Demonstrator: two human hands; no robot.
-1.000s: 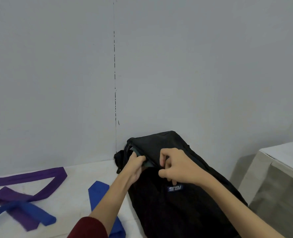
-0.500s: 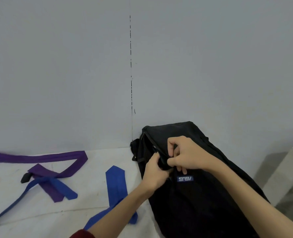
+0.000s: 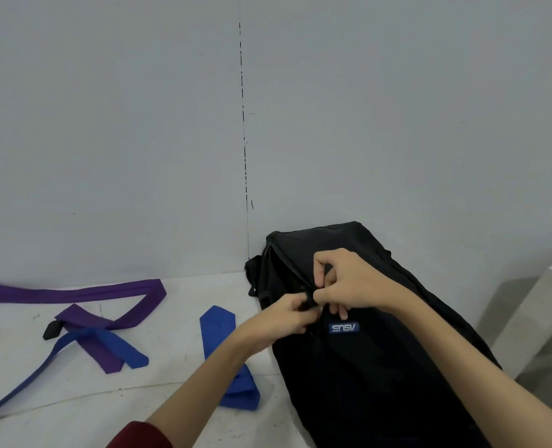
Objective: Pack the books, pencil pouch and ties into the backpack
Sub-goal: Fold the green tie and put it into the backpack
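A black backpack (image 3: 381,367) with a small blue logo patch leans against the grey wall on the white table. My left hand (image 3: 289,313) grips the bag's fabric at the zipper line on its upper front. My right hand (image 3: 345,282) pinches a small black part, apparently the zipper pull, just above the patch. A purple tie (image 3: 83,295) lies spread at the left. A blue tie (image 3: 106,344) crosses over it. Another blue tie (image 3: 222,334) lies beside the backpack, partly under my left forearm. No books or pencil pouch show.
The grey wall (image 3: 138,140) stands close behind the table, with a vertical seam above the bag. The white table surface (image 3: 74,412) stretches to the left. A pale block or ledge (image 3: 533,315) sits at the right edge.
Both hands have slid down along the zipper line toward the logo patch. The view has swung left, showing more of the ties.
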